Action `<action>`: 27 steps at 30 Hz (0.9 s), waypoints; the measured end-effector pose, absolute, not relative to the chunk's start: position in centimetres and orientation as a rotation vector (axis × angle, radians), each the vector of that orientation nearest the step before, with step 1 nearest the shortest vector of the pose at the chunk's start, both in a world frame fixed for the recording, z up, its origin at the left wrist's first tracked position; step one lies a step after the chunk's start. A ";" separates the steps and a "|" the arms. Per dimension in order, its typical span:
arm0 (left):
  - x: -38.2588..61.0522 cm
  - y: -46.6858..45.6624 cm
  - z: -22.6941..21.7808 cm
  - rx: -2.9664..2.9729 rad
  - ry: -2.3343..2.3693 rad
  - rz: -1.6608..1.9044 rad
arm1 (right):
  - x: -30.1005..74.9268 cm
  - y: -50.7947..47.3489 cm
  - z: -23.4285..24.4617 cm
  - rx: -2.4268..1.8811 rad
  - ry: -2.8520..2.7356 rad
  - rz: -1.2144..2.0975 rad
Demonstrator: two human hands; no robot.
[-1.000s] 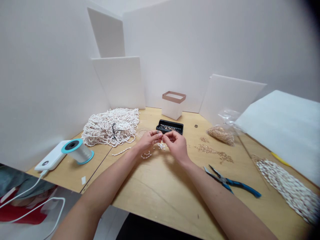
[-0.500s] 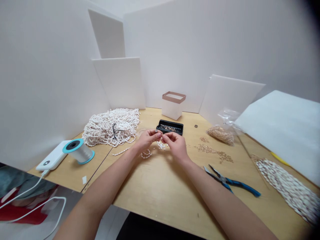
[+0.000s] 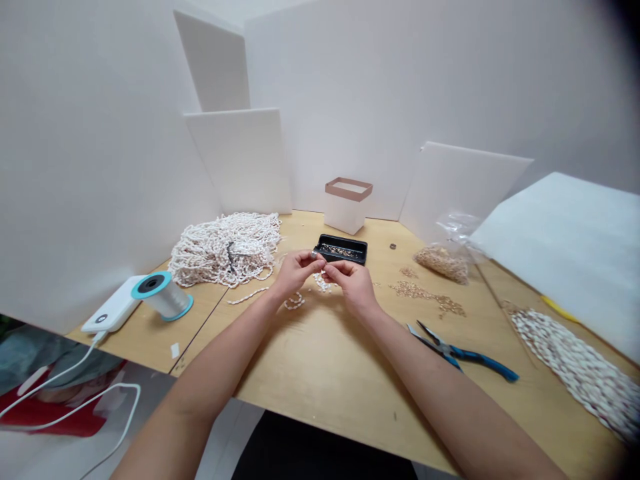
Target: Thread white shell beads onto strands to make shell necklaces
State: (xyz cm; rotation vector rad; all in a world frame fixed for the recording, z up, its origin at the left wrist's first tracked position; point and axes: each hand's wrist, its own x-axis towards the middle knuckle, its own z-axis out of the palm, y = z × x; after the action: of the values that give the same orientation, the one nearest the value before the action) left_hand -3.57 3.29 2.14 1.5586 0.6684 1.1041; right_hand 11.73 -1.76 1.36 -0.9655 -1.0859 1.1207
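Observation:
My left hand and my right hand meet fingertip to fingertip above the table, just in front of a black tray holding small metallic pieces. Both are closed in a pinch. What sits between the fingertips is too small to name. Loose white beads lie beneath the hands. A short curled string of white beads rests below my left hand, and another strand stretches out to its left.
Bundled white bead strands and a spool of clear line lie left, beside a white power bank. On the right are blue-handled pliers, gold findings, a plastic bag and braided strands. A box stands behind.
The camera view has shifted slightly, so the table items sit a little higher in the picture. My hands stay pinched together, with only a small shift of the fingers.

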 end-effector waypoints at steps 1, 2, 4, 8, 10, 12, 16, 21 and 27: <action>-3.7 3.4 2.2 1.581 0.660 1.123 | 12.0 -1.6 1.6 -0.981 -1.124 1.117; -3.8 3.5 2.2 1.613 0.655 1.143 | 12.4 -1.5 2.0 -1.005 -1.171 1.108; -4.1 3.8 2.4 1.702 0.665 1.184 | 13.1 -1.2 2.6 -1.057 -1.261 1.052; -4.4 3.9 3.2 1.918 0.744 1.230 | 13.9 -0.9 3.4 -1.067 -1.360 0.979; -4.3 3.7 3.8 1.996 0.765 1.222 | 13.7 -1.1 3.4 -1.062 -1.392 0.984; -3.9 3.4 4.1 2.032 0.764 1.219 | 13.5 -1.2 3.4 -1.067 -1.396 0.989; -3.3 3.6 3.7 1.936 0.751 1.195 | 13.6 -1.1 3.4 -1.032 -1.359 1.037; -3.3 5.2 2.5 1.947 0.960 1.048 | 14.8 -0.1 2.7 -1.002 -1.214 1.122; -2.8 5.0 1.0 1.828 0.913 0.965 | 14.4 0.3 0.5 -1.055 -1.130 1.266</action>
State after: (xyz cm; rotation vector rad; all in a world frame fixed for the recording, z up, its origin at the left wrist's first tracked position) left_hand -2.77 5.00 1.00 1.8281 0.9133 0.9647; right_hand 14.42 0.31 0.49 -1.0553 -1.1298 1.2656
